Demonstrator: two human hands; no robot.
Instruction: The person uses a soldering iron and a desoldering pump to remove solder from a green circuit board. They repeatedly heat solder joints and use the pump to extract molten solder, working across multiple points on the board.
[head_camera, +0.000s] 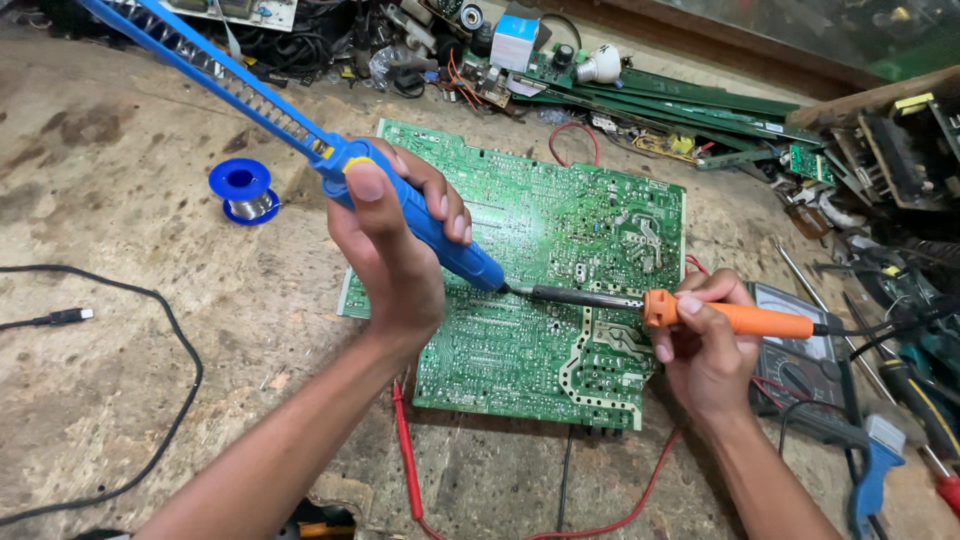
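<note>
A large green circuit board (560, 230) lies solder side up on the worn workbench. My left hand (395, 245) grips a blue desoldering pump (440, 240), thumb on its upper end, with the extended plunger pointing up and left. The pump's nozzle touches the board at its middle. My right hand (705, 345) holds an orange-handled soldering iron (740, 318). The iron's dark metal tip (560, 294) lies flat across the board and meets the pump's nozzle.
A blue spool of solder wire (243, 190) stands left of the board. A multimeter (800, 350) with red leads (405, 450) lies under my right wrist. Screwdrivers and pliers (900, 400) crowd the right edge. Scrap boards and parts (640, 90) pile up behind. A black cable (150, 300) loops left.
</note>
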